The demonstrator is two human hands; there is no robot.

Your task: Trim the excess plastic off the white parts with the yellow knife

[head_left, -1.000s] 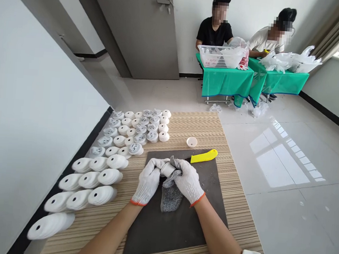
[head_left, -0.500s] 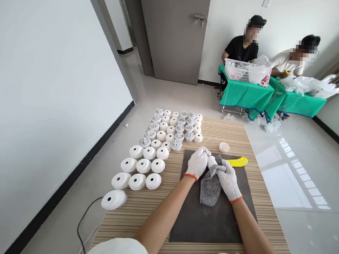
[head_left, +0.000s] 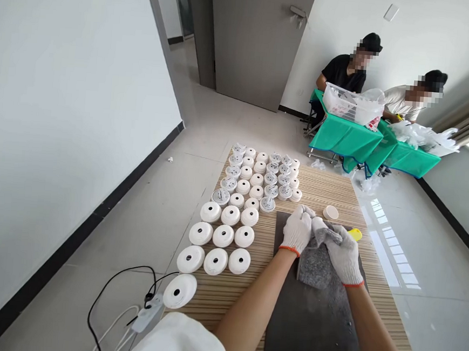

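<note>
Both my hands wear white knit gloves and meet over a dark mat [head_left: 308, 322] on a striped wooden table [head_left: 225, 299]. My left hand [head_left: 297, 230] is closed round a small white round part [head_left: 317, 223]. My right hand [head_left: 344, 253] is closed on a grey cloth [head_left: 314, 265], pressing it against that part; the cloth hangs down onto the mat. A yellow tool [head_left: 355, 235] lies on the mat, mostly hidden behind my right hand. A single white cap [head_left: 330, 212] sits just beyond the hands.
Rows of white round parts [head_left: 231, 216] cover the table's left half. A power strip and black cable [head_left: 142, 311] lie on the floor at the left. Two people sit at green-covered tables [head_left: 345, 138] with a white basket [head_left: 351, 106] at the far right.
The camera has swung left and the view shifted right. My hands stay together on the part and cloth, and the right hand now covers most of the yellow tool.
</note>
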